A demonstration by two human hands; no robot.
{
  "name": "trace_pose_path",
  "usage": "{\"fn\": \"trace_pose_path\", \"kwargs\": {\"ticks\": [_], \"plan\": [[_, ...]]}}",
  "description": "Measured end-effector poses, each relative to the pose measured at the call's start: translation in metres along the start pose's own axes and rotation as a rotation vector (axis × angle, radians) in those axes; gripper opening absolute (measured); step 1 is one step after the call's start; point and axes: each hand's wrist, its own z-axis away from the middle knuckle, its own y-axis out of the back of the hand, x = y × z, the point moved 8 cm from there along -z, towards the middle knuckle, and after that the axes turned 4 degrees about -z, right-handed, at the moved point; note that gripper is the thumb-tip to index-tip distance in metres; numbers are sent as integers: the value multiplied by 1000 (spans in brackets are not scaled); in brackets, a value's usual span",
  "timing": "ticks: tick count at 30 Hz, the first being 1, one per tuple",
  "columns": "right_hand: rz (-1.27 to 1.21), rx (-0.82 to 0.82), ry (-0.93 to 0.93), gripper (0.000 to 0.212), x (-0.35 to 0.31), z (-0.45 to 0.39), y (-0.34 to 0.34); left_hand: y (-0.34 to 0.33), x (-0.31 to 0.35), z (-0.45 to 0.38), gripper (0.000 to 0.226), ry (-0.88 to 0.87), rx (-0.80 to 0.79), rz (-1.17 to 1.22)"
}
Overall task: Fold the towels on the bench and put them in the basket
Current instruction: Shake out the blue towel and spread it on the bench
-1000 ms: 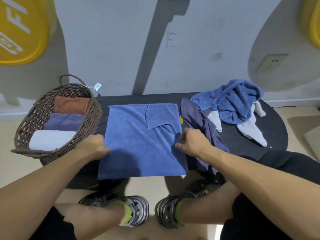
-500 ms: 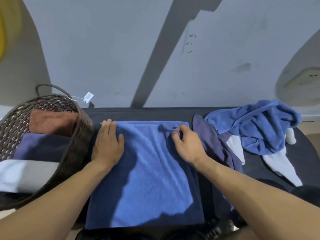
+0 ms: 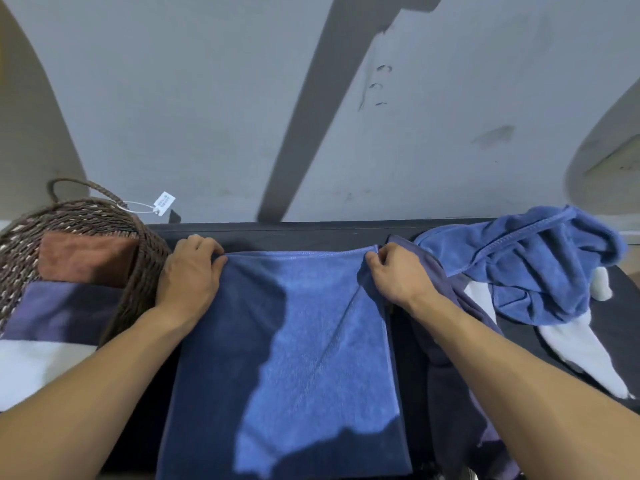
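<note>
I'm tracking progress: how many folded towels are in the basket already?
3 show in the brown wicker basket: a rust-brown folded towel at the far end, a purple folded towel in the middle, a white folded towel nearest. More may lie hidden underneath.

I see both of my forearms bare, reaching forward from the lower corners and coming a little toward each other. My left hand [image 3: 188, 271] lies back up, its fingers curled at the far left corner of the blue towel [image 3: 294, 341], the thumb on the cloth. My right hand [image 3: 394, 275] is also back up, and its thumb and fingertips pinch the far right corner. The two hands are level and well apart.
</note>
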Motion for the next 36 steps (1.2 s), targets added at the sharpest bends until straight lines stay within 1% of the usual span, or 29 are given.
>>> {"fn": "trace_pose_path", "kwargs": {"ticks": [2, 5, 7, 10, 12, 13, 14, 15, 16, 18, 20, 21, 23, 25, 27, 29, 31, 33, 36], "plan": [[-25, 9, -34, 34, 4, 0, 2, 2, -1, -6, 7, 15, -26, 17], [-18, 17, -80, 34, 2, 2, 2, 3, -2, -12, 15, 48, -44, 39], [83, 0, -73, 29, -5, 2, 2, 2, -3, -15, 20, 78, -65, 45], [265, -52, -32, 28, -14, -2, 8, 0, -6, -19, 17, 134, -97, 33], [343, -70, 29, 22, -17, -8, 14, -4, -8, -21, 15, 135, -117, 16], [373, -80, 80, 24, -20, -11, 16, -6, -8, -22, 12, 124, -124, 4], [398, -108, 137, 32, -23, -13, 15, -7, -8, -23, 10, 112, -137, -11], [420, -151, 196, 38, -26, -15, 13, -8, -8, -25, 10, 99, -164, -28], [442, -190, 246, 40, -28, -17, 11, -8, -7, -27, 12, 88, -207, -47], [449, -240, 300, 35, -32, -19, 8, -9, -6, -30, 17, 52, -307, -91], [451, -276, 320, 24, -35, -20, 7, -6, -4, -31, 22, 18, -394, -130], [464, -296, 330, 20, -37, -20, 7, -4, -2, -31, 23, 9, -428, -145], [495, -342, 340, 17, -38, -20, 6, -1, 1, -30, 23, -15, -476, -176], [487, -356, 328, 17, -38, -20, 7, 4, 7, -33, 23, -49, -483, -168], [425, -328, 320, 18, -37, -23, 10, 12, 13, -36, 26, -73, -482, -106], [372, -314, 313, 27, -35, -24, 10, 19, 17, -40, 27, -102, -489, -81], [356, -328, 298, 31, -32, -25, 6, 24, 19, -42, 23, -137, -494, -102], [357, -347, 282, 26, -32, -27, 3, 25, 19, -43, 19, -143, -483, -100], [351, -377, 245, 17, -33, -32, 4, 25, 15, -47, 10, -116, -427, -75]]}}
